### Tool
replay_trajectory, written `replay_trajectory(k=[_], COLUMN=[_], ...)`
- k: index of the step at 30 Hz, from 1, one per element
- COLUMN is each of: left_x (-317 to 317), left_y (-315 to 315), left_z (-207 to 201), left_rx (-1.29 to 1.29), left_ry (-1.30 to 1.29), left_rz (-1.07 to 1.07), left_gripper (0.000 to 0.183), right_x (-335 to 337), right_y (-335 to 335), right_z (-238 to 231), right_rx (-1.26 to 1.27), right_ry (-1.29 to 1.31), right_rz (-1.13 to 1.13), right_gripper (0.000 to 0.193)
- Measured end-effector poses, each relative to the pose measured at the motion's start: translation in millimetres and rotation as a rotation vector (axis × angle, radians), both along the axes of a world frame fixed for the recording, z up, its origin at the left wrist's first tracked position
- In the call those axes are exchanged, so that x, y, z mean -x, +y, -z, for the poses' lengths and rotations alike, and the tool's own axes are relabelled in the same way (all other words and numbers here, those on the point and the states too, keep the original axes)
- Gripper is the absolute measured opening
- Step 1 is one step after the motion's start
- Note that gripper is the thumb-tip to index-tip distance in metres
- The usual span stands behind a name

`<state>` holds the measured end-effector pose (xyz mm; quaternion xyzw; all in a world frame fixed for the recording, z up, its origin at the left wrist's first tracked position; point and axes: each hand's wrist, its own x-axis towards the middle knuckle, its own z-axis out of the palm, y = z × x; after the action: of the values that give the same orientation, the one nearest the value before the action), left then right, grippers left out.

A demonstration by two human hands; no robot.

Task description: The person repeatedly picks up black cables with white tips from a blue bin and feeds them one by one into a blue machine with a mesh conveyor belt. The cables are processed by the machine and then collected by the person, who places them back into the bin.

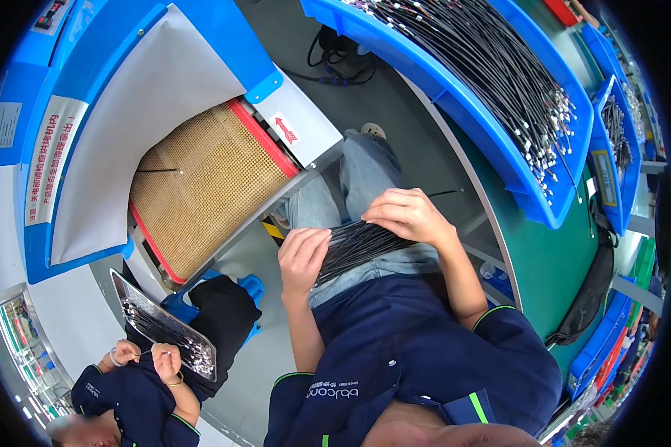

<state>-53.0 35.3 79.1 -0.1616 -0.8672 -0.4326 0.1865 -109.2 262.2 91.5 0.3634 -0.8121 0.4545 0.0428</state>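
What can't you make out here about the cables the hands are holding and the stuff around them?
- Cable bundle, head view: both ends hidden under the left hand and right hand.
- Cable count: strands too fine.
- Blue tray: far end cut off by the top edge.
- Co-worker's metal tray: parts too small.

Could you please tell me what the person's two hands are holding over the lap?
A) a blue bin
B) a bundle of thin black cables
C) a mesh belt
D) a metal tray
B: the left hand and right hand grip opposite ends of a bundle of thin black cables over the lap, while the blue bin rests on the table.
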Motion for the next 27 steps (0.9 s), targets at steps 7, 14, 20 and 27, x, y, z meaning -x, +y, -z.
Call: replay_trajectory(k=[7,14,20,27], left_x=[-0.3,-1.0,-0.8,2.2], left_y=[-1.0,1.4,2.4,-1.7], left_z=[3.7,-0.7,-1.1,-1.7], left_rx=[0.050,0.013,0.022,0.088], left_ry=[0.019,-0.006,0.020,0.029], left_rz=[0.007,-0.005,0.008,0.024], left_gripper=[0.019,0.020,0.020,0.020], right_x=[-0.1,0.1,0.5,-1.5], right_y=[-0.6,-1.1,-2.1,-4.3], right_z=[1.0,3.0,3.9,6.3], right_rx=[-0.033,0.021,0.022,0.031], right_ry=[-0.054,-0.040,-0.044,-0.124], right_rz=[-0.007,-0.005,-0.013,-0.024], right_gripper=[0.010,0.011,0.010,0.009])
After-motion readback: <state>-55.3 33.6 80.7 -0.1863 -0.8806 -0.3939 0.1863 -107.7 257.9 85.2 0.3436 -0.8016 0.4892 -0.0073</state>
